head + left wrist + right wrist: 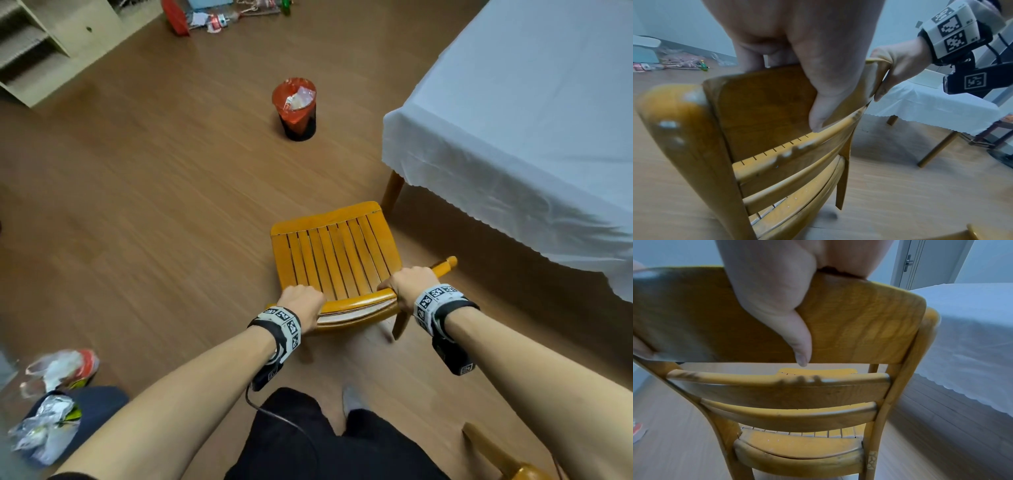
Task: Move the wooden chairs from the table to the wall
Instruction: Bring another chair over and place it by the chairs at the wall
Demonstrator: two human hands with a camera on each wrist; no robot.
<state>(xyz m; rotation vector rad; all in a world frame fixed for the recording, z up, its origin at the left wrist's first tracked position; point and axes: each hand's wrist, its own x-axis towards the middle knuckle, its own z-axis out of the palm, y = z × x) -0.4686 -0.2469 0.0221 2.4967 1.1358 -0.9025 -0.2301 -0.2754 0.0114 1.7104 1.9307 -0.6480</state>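
Observation:
A yellow-brown wooden chair (334,260) with a slatted seat stands on the floor just left of the table (520,113), which is draped in a white cloth. I stand behind the chair. My left hand (301,305) grips the left end of its top back rail, fingers over the front and thumb down the back (826,91). My right hand (409,284) grips the right end of the same rail (859,324), thumb (797,340) pressed on its rear face. A second wooden chair's (507,459) back shows at the bottom right, near my right arm.
A black bin with a red liner (296,108) stands on the wood floor ahead of the chair. A pale shelf unit (51,48) is at the far left, litter (219,17) lies along the far wall, and plastic bags (58,373) lie at my left.

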